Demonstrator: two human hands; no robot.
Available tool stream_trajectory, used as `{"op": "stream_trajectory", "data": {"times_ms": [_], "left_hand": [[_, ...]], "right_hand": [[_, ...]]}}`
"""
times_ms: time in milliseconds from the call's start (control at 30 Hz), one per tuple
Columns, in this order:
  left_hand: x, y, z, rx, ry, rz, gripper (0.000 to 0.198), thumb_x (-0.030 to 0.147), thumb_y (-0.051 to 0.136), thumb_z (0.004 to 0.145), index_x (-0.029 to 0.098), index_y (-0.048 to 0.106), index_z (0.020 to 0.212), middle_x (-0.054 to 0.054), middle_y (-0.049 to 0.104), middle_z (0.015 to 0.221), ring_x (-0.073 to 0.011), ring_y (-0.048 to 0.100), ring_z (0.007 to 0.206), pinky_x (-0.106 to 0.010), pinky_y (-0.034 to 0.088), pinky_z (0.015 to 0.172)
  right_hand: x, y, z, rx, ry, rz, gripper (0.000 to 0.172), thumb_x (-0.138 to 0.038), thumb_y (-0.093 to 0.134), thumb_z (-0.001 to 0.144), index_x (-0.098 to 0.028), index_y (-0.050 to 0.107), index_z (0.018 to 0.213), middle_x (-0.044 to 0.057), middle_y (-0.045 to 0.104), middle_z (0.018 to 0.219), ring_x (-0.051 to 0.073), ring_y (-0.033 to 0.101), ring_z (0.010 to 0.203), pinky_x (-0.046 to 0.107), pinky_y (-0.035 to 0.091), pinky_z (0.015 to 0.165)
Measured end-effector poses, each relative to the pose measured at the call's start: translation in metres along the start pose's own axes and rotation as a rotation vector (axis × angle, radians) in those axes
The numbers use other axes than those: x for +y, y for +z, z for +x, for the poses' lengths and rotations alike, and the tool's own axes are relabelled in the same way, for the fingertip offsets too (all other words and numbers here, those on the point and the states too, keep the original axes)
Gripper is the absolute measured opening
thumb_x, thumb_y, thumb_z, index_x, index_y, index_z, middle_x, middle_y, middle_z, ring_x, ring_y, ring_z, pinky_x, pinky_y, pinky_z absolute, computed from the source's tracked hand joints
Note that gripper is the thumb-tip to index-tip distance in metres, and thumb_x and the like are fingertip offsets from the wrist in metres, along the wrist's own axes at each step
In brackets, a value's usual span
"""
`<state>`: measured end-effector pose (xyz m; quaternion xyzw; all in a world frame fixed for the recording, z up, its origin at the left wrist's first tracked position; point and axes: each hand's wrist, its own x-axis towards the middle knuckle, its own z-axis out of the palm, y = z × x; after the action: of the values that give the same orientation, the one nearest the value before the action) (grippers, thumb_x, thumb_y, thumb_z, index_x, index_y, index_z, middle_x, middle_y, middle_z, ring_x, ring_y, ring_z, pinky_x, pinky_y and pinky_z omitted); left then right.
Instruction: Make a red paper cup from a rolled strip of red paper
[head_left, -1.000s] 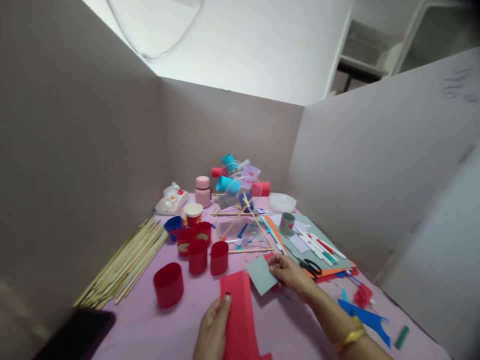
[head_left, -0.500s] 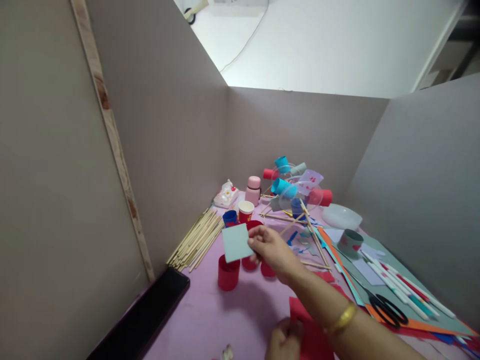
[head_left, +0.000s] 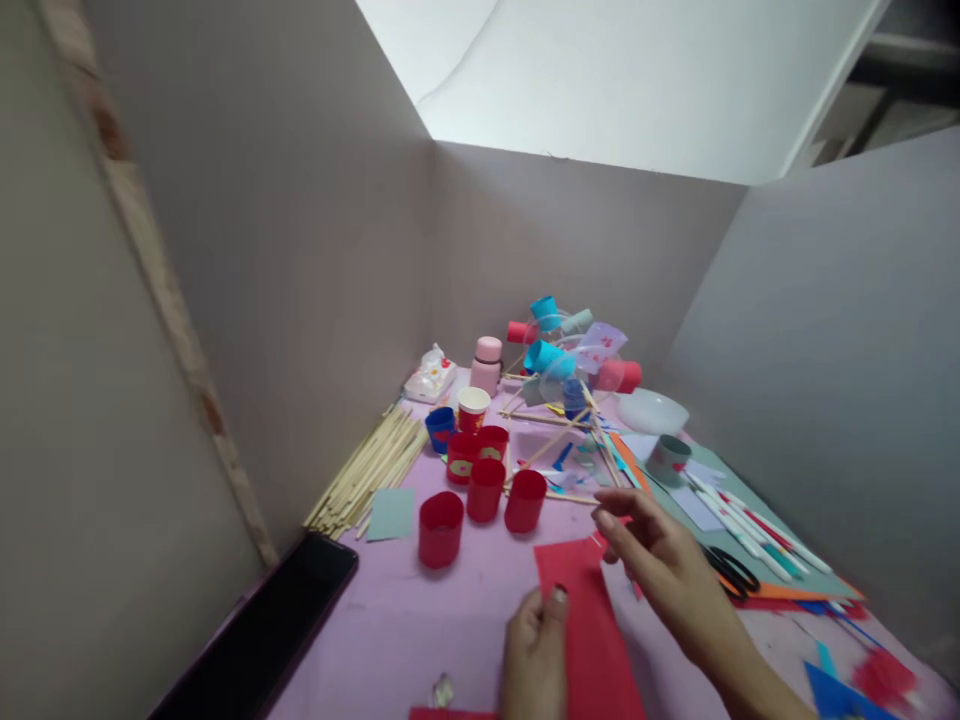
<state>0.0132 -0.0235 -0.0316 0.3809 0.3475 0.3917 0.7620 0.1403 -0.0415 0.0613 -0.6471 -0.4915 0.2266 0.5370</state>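
Note:
My left hand (head_left: pixel 534 650) presses its thumb on the near left edge of a long red paper strip (head_left: pixel 589 620) lying on the pink tabletop (head_left: pixel 405 630). My right hand (head_left: pixel 660 565) hovers over the strip's far right corner, fingers apart and holding nothing. A small grey-green paper square (head_left: pixel 391 514) lies flat at the left, beside the bundle of wooden sticks (head_left: pixel 367 467). Several red paper cups (head_left: pixel 486 488) stand just beyond the strip.
A black phone (head_left: pixel 277 630) lies at the near left. A stick-and-cup model (head_left: pixel 570 370) stands at the back with a pink bottle (head_left: pixel 487 362) and white bowl (head_left: pixel 651 410). Scissors (head_left: pixel 731 572), markers (head_left: pixel 750 515) and coloured paper sheets lie right. Grey partition walls enclose the table.
My right hand carried the grey-green square left, let it go beside the sticks, and came back empty to the red strip. The camera swung left, then partly back.

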Motion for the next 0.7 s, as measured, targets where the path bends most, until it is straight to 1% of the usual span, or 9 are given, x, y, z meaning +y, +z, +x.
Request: {"op": "stream_trajectory", "data": {"times_ms": [67, 100, 167, 233, 333, 500, 533, 633, 700], "left_hand": [[0.006, 0.004, -0.003, 0.015, 0.045, 0.004, 0.050, 0.067, 0.066, 0.062, 0.019, 0.059, 0.076, 0.000, 0.061, 0.065, -0.0195, 0.057, 0.067, -0.029, 0.043, 0.066], [0.009, 0.005, -0.004, 0.016, 0.062, 0.012, 0.049, 0.066, 0.065, 0.065, 0.019, 0.059, 0.079, 0.000, 0.062, 0.067, -0.0194, 0.057, 0.066, -0.029, 0.043, 0.065], [0.015, 0.008, -0.007, 0.012, 0.095, 0.044, 0.044, 0.060, 0.066, 0.069, 0.019, 0.057, 0.084, 0.000, 0.063, 0.070, -0.0184, 0.056, 0.064, -0.029, 0.044, 0.064], [0.020, 0.010, -0.010, 0.008, 0.133, 0.100, 0.037, 0.053, 0.066, 0.073, 0.020, 0.055, 0.082, 0.001, 0.061, 0.070, -0.0170, 0.054, 0.062, -0.028, 0.044, 0.062], [0.026, 0.011, -0.015, -0.009, 0.192, 0.202, 0.032, 0.050, 0.059, 0.080, 0.020, 0.051, 0.074, 0.003, 0.056, 0.066, -0.0151, 0.051, 0.063, -0.026, 0.043, 0.061], [0.031, 0.012, -0.013, -0.041, 0.254, 0.428, 0.037, 0.049, 0.047, 0.087, 0.022, 0.041, 0.064, 0.008, 0.040, 0.054, -0.0109, 0.039, 0.049, -0.022, 0.034, 0.050], [0.033, 0.012, -0.012, -0.062, 0.258, 0.482, 0.037, 0.049, 0.043, 0.089, 0.022, 0.041, 0.064, 0.007, 0.041, 0.053, -0.0110, 0.039, 0.048, -0.023, 0.033, 0.049], [0.045, 0.008, -0.015, -0.173, 0.256, 0.659, 0.035, 0.047, 0.035, 0.090, 0.019, 0.054, 0.078, 0.000, 0.057, 0.066, -0.0148, 0.054, 0.057, -0.026, 0.041, 0.056], [0.056, 0.000, -0.027, -0.260, 0.226, 0.821, 0.029, 0.044, 0.045, 0.085, 0.019, 0.060, 0.089, -0.005, 0.065, 0.082, -0.0197, 0.061, 0.071, -0.029, 0.044, 0.065]], "right_hand": [[0.023, -0.008, -0.024, 0.051, 0.108, 0.123, 0.034, -0.048, 0.070, 0.072, -0.024, 0.061, 0.094, 0.002, 0.061, 0.086, 0.015, 0.053, 0.065, 0.026, 0.041, 0.058], [0.033, -0.007, -0.035, -0.017, 0.184, 0.281, 0.035, -0.044, 0.075, 0.069, -0.024, 0.060, 0.093, 0.000, 0.061, 0.086, 0.013, 0.052, 0.065, 0.025, 0.041, 0.060], [0.046, 0.001, -0.053, -0.139, 0.275, 0.405, 0.037, -0.044, 0.081, 0.060, -0.021, 0.060, 0.081, -0.002, 0.058, 0.069, 0.011, 0.048, 0.052, 0.023, 0.038, 0.051], [0.048, 0.010, -0.064, -0.252, 0.312, 0.529, 0.037, -0.046, 0.081, 0.059, -0.019, 0.061, 0.076, -0.001, 0.059, 0.061, 0.014, 0.055, 0.054, 0.027, 0.043, 0.056], [0.044, 0.017, -0.070, -0.320, 0.308, 0.678, 0.034, -0.047, 0.076, 0.067, -0.015, 0.067, 0.077, 0.003, 0.066, 0.065, 0.018, 0.062, 0.059, 0.032, 0.047, 0.065], [0.046, 0.008, -0.070, -0.308, 0.339, 0.843, 0.034, -0.045, 0.076, 0.068, -0.014, 0.071, 0.082, 0.005, 0.070, 0.065, 0.019, 0.064, 0.058, 0.032, 0.049, 0.064], [0.048, 0.004, -0.069, -0.288, 0.347, 0.861, 0.033, -0.043, 0.077, 0.068, -0.014, 0.072, 0.082, 0.004, 0.071, 0.065, 0.018, 0.064, 0.058, 0.031, 0.049, 0.064], [0.053, -0.006, -0.065, -0.175, 0.371, 0.908, 0.026, -0.038, 0.079, 0.067, -0.016, 0.071, 0.078, 0.001, 0.072, 0.065, 0.013, 0.063, 0.055, 0.024, 0.048, 0.060], [0.055, -0.013, -0.061, -0.098, 0.398, 0.941, 0.022, -0.035, 0.080, 0.067, -0.017, 0.070, 0.076, -0.001, 0.072, 0.064, 0.011, 0.062, 0.052, 0.021, 0.047, 0.055]]}}
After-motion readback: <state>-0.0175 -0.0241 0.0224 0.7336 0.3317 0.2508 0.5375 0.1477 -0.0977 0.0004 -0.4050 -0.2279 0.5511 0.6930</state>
